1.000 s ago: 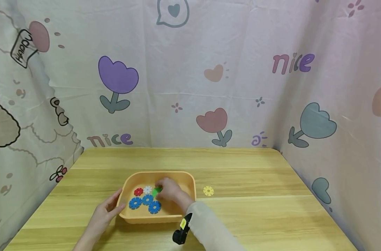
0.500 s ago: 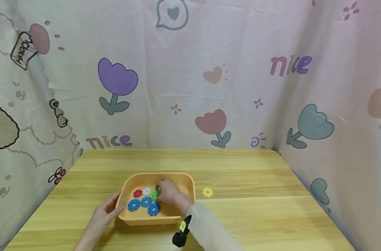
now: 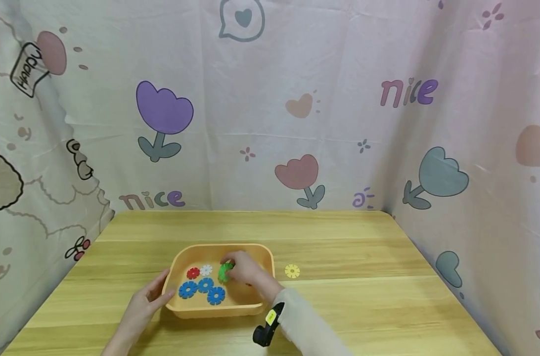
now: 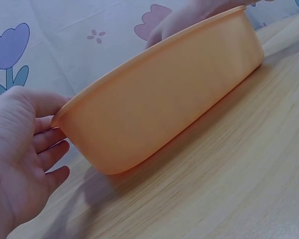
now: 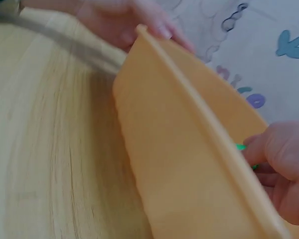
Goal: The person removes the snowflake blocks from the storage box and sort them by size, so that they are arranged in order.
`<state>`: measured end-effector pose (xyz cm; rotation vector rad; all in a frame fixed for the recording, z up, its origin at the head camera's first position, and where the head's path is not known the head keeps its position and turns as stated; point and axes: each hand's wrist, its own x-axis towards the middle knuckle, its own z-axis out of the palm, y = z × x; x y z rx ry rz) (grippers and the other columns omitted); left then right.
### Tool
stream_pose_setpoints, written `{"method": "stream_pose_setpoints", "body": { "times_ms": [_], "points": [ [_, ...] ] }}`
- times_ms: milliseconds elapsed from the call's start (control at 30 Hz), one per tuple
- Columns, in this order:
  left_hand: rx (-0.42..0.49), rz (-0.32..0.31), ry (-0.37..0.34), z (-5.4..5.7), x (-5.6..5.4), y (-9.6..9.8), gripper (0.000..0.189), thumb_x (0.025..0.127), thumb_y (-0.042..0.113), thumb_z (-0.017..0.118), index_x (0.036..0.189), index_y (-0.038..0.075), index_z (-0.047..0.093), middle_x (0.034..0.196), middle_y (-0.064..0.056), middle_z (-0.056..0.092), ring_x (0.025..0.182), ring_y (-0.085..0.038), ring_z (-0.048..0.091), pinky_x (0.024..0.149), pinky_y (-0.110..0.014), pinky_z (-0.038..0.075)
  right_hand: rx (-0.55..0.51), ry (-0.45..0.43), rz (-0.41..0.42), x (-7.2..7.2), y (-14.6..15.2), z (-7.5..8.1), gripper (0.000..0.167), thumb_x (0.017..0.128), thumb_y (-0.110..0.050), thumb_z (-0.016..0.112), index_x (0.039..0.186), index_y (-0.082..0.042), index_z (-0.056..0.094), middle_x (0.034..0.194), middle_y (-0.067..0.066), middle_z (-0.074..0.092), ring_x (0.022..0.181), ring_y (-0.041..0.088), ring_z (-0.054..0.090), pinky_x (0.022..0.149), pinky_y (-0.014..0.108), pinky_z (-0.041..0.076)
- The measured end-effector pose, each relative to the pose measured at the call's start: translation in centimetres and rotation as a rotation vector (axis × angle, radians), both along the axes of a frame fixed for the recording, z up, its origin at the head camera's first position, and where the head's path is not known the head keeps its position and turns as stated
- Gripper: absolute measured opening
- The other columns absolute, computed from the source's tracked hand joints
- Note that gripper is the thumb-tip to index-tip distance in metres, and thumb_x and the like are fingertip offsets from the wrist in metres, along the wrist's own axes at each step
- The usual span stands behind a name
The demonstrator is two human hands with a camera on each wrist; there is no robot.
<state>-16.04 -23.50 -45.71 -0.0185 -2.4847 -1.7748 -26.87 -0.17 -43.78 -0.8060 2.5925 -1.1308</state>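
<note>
In the head view a shallow orange plastic bin (image 3: 221, 311) stands on the table. My left hand (image 3: 143, 301) holds its left end, thumb over the rim and fingers outside. Inside the bin my right hand (image 3: 247, 269) pinches a green notched plastic disc (image 3: 224, 272); the bin wall mostly hides this disc in the right wrist view. Left of that hand lie a red disc (image 3: 193, 273), a white disc (image 3: 205, 270) and three blue discs (image 3: 188, 289). A bit of red shows beneath the right hand, its shape hidden.
A yellow notched disc (image 3: 292, 271) lies on the wooden table (image 3: 363, 296), just right of the bin. Patterned cloth (image 3: 243, 99) hangs behind the table and at both sides. A black camera (image 3: 267, 326) sits on the right wrist.
My right hand has shifted slightly right within the bin, bringing the green disc along, away from the white one. The left hand stays at the bin's left end.
</note>
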Motion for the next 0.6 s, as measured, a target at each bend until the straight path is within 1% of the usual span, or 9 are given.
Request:
{"method": "stream_pose_setpoints", "body": {
  "times_ms": [67, 167, 300, 367, 400, 467, 533, 600],
  "points": [
    [0.000, 0.003, -0.006, -0.1, 0.0, 0.0, 0.064, 0.092, 0.016, 0.059, 0.142, -0.007, 0.027, 0.145, -0.029, 0.022, 0.128, -0.041, 0.023, 0.082, -0.002, 0.033, -0.089, -0.047, -0.007, 0.2, 0.5, 0.3, 0.030, 0.080, 0.007, 0.065, 0.109, 0.001, 0.064, 0.077, 0.003, 0.057, 0.060, 0.007, 0.053, 0.050, 0.020, 0.049],
    [-0.002, 0.008, -0.012, -0.1, 0.0, 0.0, 0.065, 0.092, 0.016, 0.059, 0.142, -0.007, 0.026, 0.145, -0.029, 0.022, 0.129, -0.041, 0.023, 0.081, -0.001, 0.033, -0.198, -0.108, -0.021, 0.6, 1.5, 1.0, 0.030, 0.082, 0.005, 0.064, 0.111, 0.002, 0.063, 0.075, 0.002, 0.055, 0.058, 0.009, 0.057, 0.050, 0.025, 0.053],
    [-0.013, 0.013, -0.022, -0.1, 0.0, 0.0, 0.065, 0.092, 0.018, 0.059, 0.143, -0.006, 0.026, 0.146, -0.028, 0.022, 0.129, -0.040, 0.024, 0.081, -0.002, 0.034, -0.276, -0.131, -0.042, 0.8, 3.1, 2.2, 0.029, 0.083, 0.001, 0.065, 0.112, -0.001, 0.064, 0.077, 0.003, 0.057, 0.060, 0.014, 0.061, 0.056, 0.037, 0.055],
    [-0.017, 0.013, -0.031, 0.0, -0.1, 0.0, 0.066, 0.092, 0.019, 0.059, 0.143, -0.005, 0.025, 0.146, -0.028, 0.022, 0.129, -0.040, 0.024, 0.081, -0.002, 0.033, -0.301, -0.141, -0.044, 0.8, 4.0, 2.6, 0.030, 0.083, 0.000, 0.066, 0.113, -0.002, 0.063, 0.079, 0.004, 0.058, 0.061, 0.016, 0.062, 0.057, 0.041, 0.055],
    [-0.018, 0.013, -0.037, 0.0, -0.1, 0.0, 0.066, 0.092, 0.020, 0.059, 0.144, -0.005, 0.024, 0.146, -0.028, 0.021, 0.129, -0.040, 0.024, 0.081, -0.002, 0.033, -0.314, -0.147, -0.043, 0.7, 4.5, 2.8, 0.030, 0.084, -0.001, 0.066, 0.114, -0.002, 0.063, 0.080, 0.005, 0.058, 0.062, 0.017, 0.062, 0.056, 0.040, 0.055],
    [-0.019, 0.012, -0.046, 0.1, -0.1, 0.0, 0.067, 0.093, 0.020, 0.058, 0.144, -0.004, 0.024, 0.146, -0.027, 0.021, 0.130, -0.040, 0.024, 0.081, -0.001, 0.033, -0.333, -0.153, -0.041, 0.6, 5.7, 3.2, 0.032, 0.084, -0.002, 0.065, 0.116, -0.001, 0.061, 0.082, 0.005, 0.058, 0.062, 0.017, 0.062, 0.053, 0.034, 0.053],
    [-0.022, 0.011, -0.053, 0.1, -0.1, 0.0, 0.067, 0.093, 0.021, 0.058, 0.144, -0.004, 0.024, 0.147, -0.028, 0.020, 0.130, -0.040, 0.024, 0.081, -0.001, 0.033, -0.359, -0.147, -0.048, 0.7, 7.0, 3.4, 0.032, 0.084, -0.002, 0.065, 0.116, 0.001, 0.060, 0.082, 0.005, 0.058, 0.061, 0.015, 0.061, 0.050, 0.026, 0.049],
    [-0.024, 0.008, -0.062, 0.0, -0.1, 0.0, 0.067, 0.093, 0.021, 0.058, 0.144, -0.004, 0.023, 0.147, -0.027, 0.020, 0.130, -0.039, 0.024, 0.081, -0.002, 0.032, -0.383, -0.139, -0.065, 0.9, 8.4, 3.9, 0.033, 0.084, 0.000, 0.064, 0.116, 0.003, 0.059, 0.082, 0.006, 0.058, 0.061, 0.016, 0.061, 0.049, 0.023, 0.046]
  ]
}}
